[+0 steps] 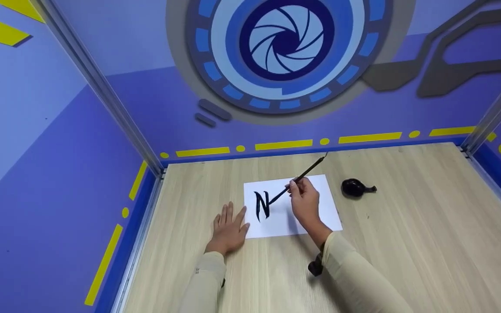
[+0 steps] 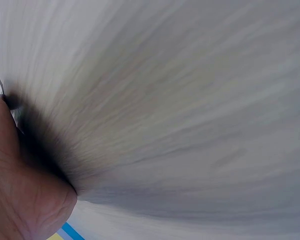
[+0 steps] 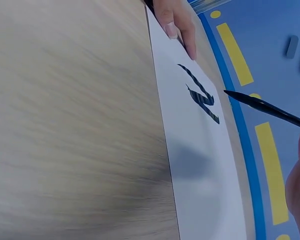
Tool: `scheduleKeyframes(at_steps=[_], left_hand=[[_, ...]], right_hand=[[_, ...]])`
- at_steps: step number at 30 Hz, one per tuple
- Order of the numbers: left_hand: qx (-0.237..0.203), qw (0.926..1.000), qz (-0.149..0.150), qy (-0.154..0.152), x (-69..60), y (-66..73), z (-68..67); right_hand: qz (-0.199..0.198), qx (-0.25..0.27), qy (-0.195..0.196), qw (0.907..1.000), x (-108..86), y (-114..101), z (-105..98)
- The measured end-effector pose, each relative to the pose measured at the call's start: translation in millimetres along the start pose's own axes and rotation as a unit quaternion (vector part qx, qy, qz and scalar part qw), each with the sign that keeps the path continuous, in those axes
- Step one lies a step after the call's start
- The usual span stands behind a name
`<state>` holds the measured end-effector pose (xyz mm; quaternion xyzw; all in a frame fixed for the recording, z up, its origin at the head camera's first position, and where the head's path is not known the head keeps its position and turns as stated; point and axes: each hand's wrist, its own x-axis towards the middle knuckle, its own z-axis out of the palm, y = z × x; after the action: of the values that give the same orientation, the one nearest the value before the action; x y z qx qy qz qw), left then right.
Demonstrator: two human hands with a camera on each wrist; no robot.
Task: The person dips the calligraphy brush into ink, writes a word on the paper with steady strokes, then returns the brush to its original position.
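My right hand [image 1: 305,200] pinches a dark, slender writing brush [image 1: 299,177] between thumb and fingers, its handle slanting up to the right. The brush [image 3: 270,107] points its black tip toward a black inked letter N [image 1: 262,205] on a white sheet of paper [image 1: 320,213]. In the right wrist view the tip appears raised above the sheet. My left hand [image 1: 229,230] lies palm down with fingers spread, its thumb and a fingertip at the paper's left edge. Only the heel of the left hand [image 2: 30,195] shows in the left wrist view.
A small round black thing with a short neck [image 1: 354,188] sits on the wooden table [image 1: 407,243] right of the paper. Blue-purple printed panels [image 1: 155,113] wall in the table's back and sides. A black device [image 1: 315,266] hangs at the right wrist.
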<state>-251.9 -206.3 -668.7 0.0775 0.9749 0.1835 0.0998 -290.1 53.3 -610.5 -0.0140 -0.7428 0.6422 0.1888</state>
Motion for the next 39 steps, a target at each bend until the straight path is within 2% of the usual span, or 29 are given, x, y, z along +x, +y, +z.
scheduleKeyframes(at_steps=[7, 12, 29, 39], left_hand=[[-0.001, 1.0, 0.0, 0.005, 1.1, -3.1, 4.8], [-0.002, 1.0, 0.001, 0.006, 2.0, -4.1, 6.2], [0.004, 1.0, 0.0, 0.008, 1.9, -5.1, 4.8], [-0.001, 1.0, 0.006, 0.007, -3.0, 0.8, -0.3]], right_hand=[[0.009, 0.008, 0.004, 0.9999, -0.4, 1.3, -1.4], [-0.003, 0.024, 0.015, 0.9996, -0.7, 6.2, -2.3], [0.0, 0.021, 0.016, 0.9997, -1.4, 4.7, -2.2], [-0.004, 0.011, 0.017, 0.9998, 0.4, 4.5, -4.0]])
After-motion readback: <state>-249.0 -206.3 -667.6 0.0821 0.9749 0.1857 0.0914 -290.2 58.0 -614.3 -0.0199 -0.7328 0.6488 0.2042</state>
